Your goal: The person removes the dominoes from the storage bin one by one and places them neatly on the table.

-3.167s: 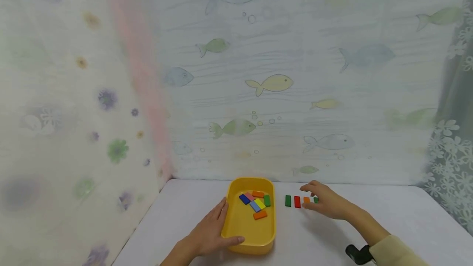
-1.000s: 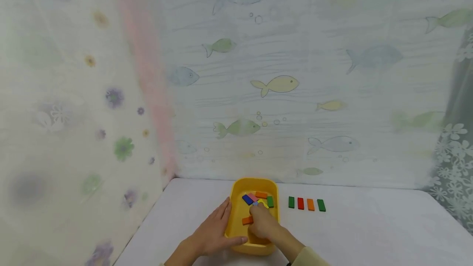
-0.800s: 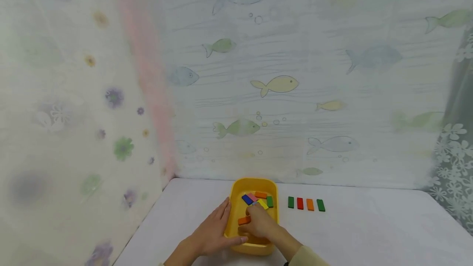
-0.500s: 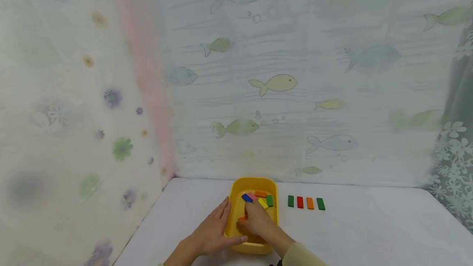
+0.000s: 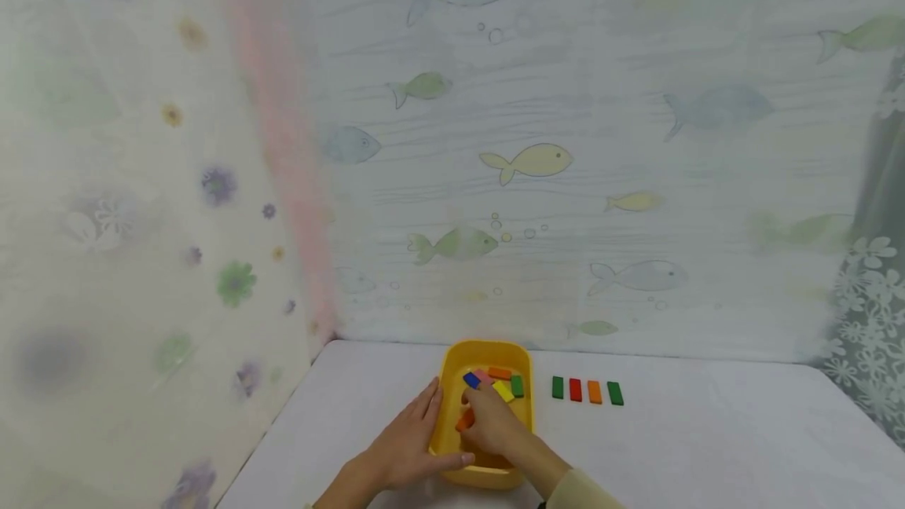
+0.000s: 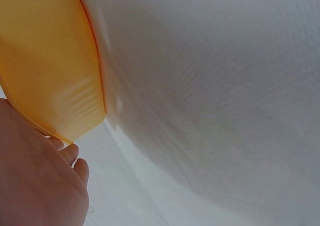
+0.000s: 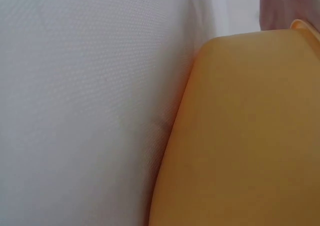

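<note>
One left hand (image 5: 401,446), straight-fingered along left edge of yellow tray (image 5: 486,478); one right hand (image 5: 496,421), curled at orange block (image 5: 465,419) inside, nearer that edge (pinch unconfirmed) — slack hold could drop it.

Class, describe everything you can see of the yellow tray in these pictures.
The yellow tray is an open-topped rectangle with rounded corners and a rim; its smooth walls look like plastic. It stands upright on the white tabletop, longer sides running away from the person. The left hand rests along its left side, thumb at the near-left corner; the right hand reaches inside. Small coloured blocks lie in it, mostly toward the far end.
</note>
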Demonstrator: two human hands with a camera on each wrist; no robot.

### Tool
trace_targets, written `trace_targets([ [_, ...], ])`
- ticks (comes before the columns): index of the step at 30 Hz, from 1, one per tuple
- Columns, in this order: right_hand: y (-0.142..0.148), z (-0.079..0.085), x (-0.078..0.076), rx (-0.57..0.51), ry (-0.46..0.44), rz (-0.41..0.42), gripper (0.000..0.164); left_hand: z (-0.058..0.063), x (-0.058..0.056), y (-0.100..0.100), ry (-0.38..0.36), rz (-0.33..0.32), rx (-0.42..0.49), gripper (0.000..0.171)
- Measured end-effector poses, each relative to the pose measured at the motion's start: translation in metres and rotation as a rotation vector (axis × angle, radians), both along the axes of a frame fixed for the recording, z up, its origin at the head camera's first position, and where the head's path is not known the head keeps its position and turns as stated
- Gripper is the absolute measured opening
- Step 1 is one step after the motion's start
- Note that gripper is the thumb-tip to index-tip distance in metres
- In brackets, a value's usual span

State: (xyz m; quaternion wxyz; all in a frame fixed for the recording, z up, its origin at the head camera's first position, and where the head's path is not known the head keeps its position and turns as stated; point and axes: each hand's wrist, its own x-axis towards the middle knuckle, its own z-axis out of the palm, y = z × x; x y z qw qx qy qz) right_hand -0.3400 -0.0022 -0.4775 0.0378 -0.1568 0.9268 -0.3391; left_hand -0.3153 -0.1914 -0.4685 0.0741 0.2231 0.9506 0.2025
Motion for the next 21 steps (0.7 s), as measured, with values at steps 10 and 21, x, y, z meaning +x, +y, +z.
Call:
trace_targets([
  [10, -0.0006, -0.0002, 0.0023, 0.000, -0.023, -0.070, 0.044, 0.0020, 0.0042, 0.0001, 0.002, -0.006, 0.007, 0.115],
  [21, -0.0051, 0.0005, 0.0013, 0.102, -0.027, -0.118, 0.039, 0.0042, 0.0027, 0.0003, 0.001, -0.004, 0.002, 0.114],
])
